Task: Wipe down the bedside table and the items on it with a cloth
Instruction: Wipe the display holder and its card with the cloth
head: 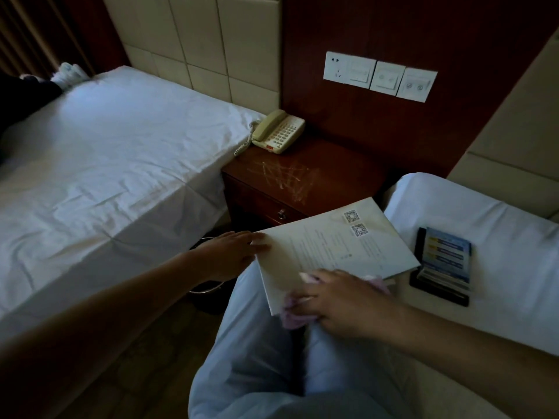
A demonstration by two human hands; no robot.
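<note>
Right hand [338, 300] presses pink cloth [292, 317] onto card [332, 249], fingers curled over it; left hand [233, 252] steadies edge, fingers flat. Risk: unsupported card may bend. Bedside table [302, 176] beyond.

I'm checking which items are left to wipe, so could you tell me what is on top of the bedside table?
Only the phone stands on the bedside table, at its back left corner; pale scratch marks cross the bare top. The booklet hides the near right corner.
</note>
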